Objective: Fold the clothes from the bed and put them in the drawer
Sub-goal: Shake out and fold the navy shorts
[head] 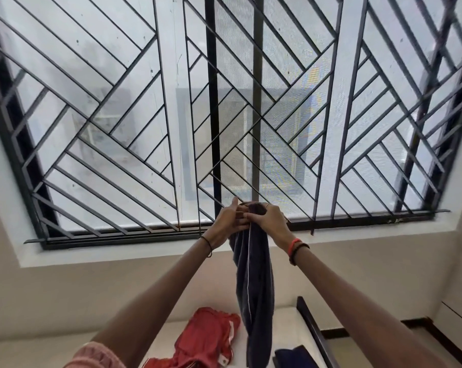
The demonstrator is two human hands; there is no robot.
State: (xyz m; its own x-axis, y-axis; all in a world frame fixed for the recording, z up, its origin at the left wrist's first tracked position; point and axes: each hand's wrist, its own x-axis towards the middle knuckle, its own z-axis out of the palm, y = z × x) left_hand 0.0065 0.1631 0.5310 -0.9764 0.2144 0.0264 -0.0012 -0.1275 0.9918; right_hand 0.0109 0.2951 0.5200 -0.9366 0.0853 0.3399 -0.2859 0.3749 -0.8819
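A dark navy garment (pixel 255 282) with a thin white seam line hangs straight down in front of me, held up high at arm's length. My left hand (pixel 228 221) and my right hand (pixel 268 220) both grip its top edge, close together and touching. Below, a red garment (pixel 206 338) lies crumpled on the white bed (pixel 285 330). A dark blue garment (pixel 293 357) lies on the bed to the right of the hanging one. No drawer is in view.
A large window with a black geometric grille (pixel 224 115) fills the wall ahead, its sill (pixel 145 251) just below my hands. The bed's dark wooden frame (pixel 315 333) runs along its right side. A pale wall stands at the right.
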